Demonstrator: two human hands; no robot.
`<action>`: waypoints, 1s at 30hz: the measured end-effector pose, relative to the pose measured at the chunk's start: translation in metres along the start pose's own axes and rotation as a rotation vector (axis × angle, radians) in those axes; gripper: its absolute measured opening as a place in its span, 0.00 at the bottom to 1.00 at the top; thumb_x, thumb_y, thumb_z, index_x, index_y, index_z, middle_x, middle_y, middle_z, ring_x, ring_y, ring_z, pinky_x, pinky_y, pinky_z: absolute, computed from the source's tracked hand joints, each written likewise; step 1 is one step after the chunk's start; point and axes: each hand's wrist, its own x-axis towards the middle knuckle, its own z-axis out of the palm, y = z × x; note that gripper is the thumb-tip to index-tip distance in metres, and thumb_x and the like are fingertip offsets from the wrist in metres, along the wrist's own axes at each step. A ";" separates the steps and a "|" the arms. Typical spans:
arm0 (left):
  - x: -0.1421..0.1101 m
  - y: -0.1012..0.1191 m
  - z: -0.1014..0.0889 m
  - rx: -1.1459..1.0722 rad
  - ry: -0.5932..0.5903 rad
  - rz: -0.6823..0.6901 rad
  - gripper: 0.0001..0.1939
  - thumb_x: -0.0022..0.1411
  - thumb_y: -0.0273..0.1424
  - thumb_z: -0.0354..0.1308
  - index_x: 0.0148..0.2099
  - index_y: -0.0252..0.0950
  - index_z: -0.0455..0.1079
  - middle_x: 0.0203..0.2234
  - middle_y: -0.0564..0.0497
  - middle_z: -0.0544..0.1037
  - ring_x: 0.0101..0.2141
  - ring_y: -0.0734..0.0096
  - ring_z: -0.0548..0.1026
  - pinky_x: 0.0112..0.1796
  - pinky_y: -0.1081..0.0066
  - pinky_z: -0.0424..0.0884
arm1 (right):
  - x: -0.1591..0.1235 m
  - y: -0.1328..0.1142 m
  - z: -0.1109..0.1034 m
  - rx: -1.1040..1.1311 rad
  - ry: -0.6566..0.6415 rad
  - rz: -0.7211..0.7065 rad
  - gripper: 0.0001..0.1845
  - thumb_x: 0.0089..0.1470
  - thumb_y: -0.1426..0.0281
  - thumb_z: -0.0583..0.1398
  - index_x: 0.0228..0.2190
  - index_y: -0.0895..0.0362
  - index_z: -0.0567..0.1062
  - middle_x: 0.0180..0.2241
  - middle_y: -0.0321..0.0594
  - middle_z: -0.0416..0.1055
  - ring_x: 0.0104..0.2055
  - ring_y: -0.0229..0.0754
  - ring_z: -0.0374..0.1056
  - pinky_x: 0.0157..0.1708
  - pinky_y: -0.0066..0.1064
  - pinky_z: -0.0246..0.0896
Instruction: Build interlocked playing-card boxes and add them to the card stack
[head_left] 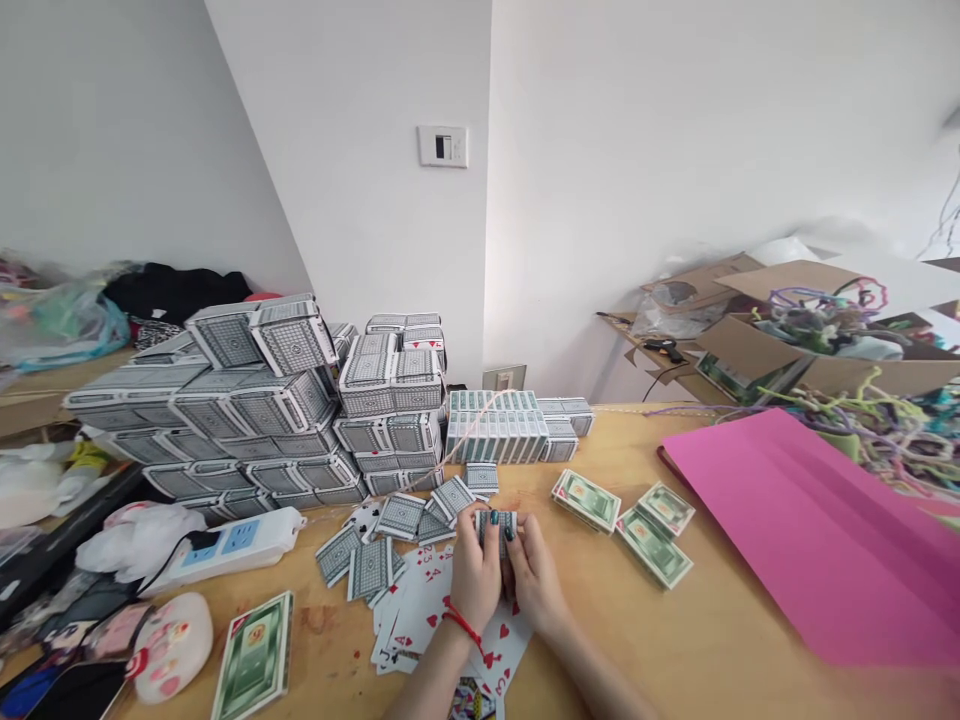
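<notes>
A small stack of playing cards [496,520], patterned backs up, is gripped between both my hands over the table. My left hand [478,565] closes on its left side, with a red string bracelet at the wrist. On the stack's right side, my right hand [534,580] is closed round it as well. Both thumbs, with dark green nails, press on the top. Larger face-up cards [416,610] lie spread under my hands. Just to the left are loose small cards [375,565] with grey patterned backs. My palms hide the lower part of the stack.
Tall piles of grey-backed decks [262,430] stand at the back left, beside a row of upright boxes [499,425]. Green card boxes [589,498] lie to the right, another green box [255,655] front left. A power strip [232,545] and pink sheet [825,540] flank them.
</notes>
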 end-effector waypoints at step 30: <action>-0.005 0.016 0.003 -0.093 -0.131 -0.074 0.25 0.63 0.43 0.36 0.16 0.38 0.45 0.10 0.56 0.57 0.15 0.77 0.56 0.18 0.74 0.53 | 0.000 -0.006 -0.001 0.005 0.211 0.041 0.27 0.50 0.45 0.46 0.16 0.53 0.53 0.13 0.28 0.50 0.15 0.32 0.46 0.14 0.24 0.45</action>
